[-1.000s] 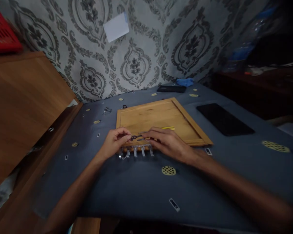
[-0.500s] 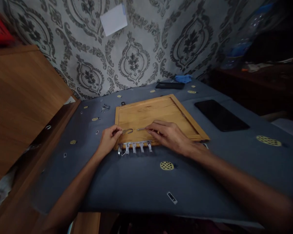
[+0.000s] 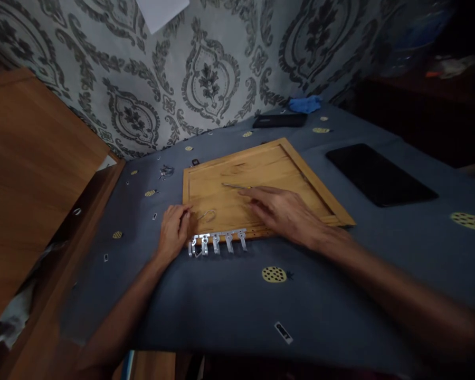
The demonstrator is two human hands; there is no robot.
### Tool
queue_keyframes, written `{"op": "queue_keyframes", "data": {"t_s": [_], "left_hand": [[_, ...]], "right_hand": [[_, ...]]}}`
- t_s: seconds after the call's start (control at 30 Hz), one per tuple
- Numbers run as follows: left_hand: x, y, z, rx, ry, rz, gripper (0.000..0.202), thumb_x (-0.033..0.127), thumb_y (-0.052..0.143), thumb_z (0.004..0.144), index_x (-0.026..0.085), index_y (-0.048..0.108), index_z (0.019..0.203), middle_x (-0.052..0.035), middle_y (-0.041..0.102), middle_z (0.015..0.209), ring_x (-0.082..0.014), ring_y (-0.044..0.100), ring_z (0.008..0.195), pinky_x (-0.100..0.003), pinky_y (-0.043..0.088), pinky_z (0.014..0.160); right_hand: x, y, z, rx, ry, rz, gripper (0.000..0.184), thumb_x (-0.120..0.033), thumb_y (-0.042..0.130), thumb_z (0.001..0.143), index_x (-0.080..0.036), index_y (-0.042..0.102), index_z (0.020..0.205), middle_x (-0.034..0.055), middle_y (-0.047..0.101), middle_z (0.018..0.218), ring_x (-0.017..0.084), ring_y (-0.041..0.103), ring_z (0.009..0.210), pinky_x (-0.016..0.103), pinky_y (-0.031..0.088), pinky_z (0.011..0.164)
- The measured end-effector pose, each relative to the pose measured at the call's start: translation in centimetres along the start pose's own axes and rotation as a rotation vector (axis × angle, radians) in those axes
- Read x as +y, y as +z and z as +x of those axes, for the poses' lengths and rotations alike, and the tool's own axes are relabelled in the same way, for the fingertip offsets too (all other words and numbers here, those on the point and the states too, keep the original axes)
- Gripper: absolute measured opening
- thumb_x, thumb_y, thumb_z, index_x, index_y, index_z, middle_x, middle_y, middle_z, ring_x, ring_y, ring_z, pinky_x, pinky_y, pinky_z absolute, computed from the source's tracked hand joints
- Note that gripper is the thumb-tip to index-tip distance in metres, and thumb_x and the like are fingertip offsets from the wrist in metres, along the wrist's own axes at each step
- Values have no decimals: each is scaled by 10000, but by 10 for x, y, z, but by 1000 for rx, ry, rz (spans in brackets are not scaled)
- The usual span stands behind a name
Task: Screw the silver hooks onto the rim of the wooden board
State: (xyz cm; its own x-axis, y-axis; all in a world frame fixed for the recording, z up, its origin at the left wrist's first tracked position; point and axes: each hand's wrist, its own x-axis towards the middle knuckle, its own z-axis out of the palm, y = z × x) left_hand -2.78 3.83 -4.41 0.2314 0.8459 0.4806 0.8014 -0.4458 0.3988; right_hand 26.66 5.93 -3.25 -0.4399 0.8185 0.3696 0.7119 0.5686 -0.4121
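Observation:
A shallow wooden tray-like board [image 3: 237, 174] with a raised rim lies on the cloth. Along its near edge runs a row of several silver metal hooks [image 3: 217, 244]. My left hand [image 3: 174, 230] rests at the board's left edge, fingers loosely bent. Just right of its fingertips, and seemingly apart from them, a curved wire hook [image 3: 209, 214] lies on the wood. Over the middle of the board, my right hand [image 3: 281, 211] pinches a thin metal rod-like tool [image 3: 234, 186], whose tip points left. The tool's other end is hidden in the fingers.
A black phone-like slab [image 3: 380, 174] lies to the right on the dark patterned cloth [image 3: 229, 301]. Behind the board are a black case [image 3: 280, 121] and a blue cloth [image 3: 305, 104]. Small metal pieces [image 3: 166, 171] lie left of the board. A wooden panel [image 3: 43, 158] stands at far left.
My left fingers have drawn back from the wire hook, which now lies on the board. My right hand has raised the tool away from it, further up the board. The view has tilted down.

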Motion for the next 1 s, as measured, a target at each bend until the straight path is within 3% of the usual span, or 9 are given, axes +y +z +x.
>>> {"op": "queue_keyframes", "data": {"t_s": [0.3, 0.53, 0.7, 0.9, 1.0], "left_hand": [[3, -1, 2, -66, 48, -36, 198, 346, 522, 980, 199, 653, 1000, -52, 709, 925, -219, 606, 896, -366, 464, 828], [4, -7, 7, -152, 51, -111, 267, 307, 439, 996, 199, 683, 980, -54, 715, 891, -218, 609, 892, -367, 463, 832], [8, -12, 9, -228, 10, -103, 191, 349, 559, 933, 217, 697, 949, -43, 707, 886, -227, 597, 883, -375, 451, 827], [34, -22, 23, -253, -21, -119, 244, 326, 503, 969, 206, 646, 813, -28, 651, 784, -205, 577, 824, -351, 445, 804], [56, -27, 35, -337, -20, -228, 292, 345, 485, 968, 192, 596, 746, 4, 576, 710, -156, 549, 722, -276, 430, 689]], "right_hand": [[-6, -9, -1, -45, -117, 99, 243, -226, 465, 985, -203, 706, 980, 76, 736, 1005, 200, 681, 881, 314, 513, 767], [-14, 0, -1, -102, -175, 153, 225, -193, 505, 969, -204, 728, 997, 74, 733, 1023, 192, 698, 902, 333, 549, 817], [-15, 2, -4, -107, -216, 172, 233, -181, 503, 968, -195, 730, 1018, 93, 736, 1051, 212, 708, 948, 365, 572, 845], [-23, -3, -7, -19, -191, 267, 267, -229, 495, 979, -196, 694, 1153, 90, 734, 1034, 202, 705, 899, 362, 586, 798], [-28, -7, -8, 37, -207, 340, 254, -230, 523, 974, -195, 684, 1167, 71, 717, 968, 170, 690, 815, 301, 566, 712]]}}
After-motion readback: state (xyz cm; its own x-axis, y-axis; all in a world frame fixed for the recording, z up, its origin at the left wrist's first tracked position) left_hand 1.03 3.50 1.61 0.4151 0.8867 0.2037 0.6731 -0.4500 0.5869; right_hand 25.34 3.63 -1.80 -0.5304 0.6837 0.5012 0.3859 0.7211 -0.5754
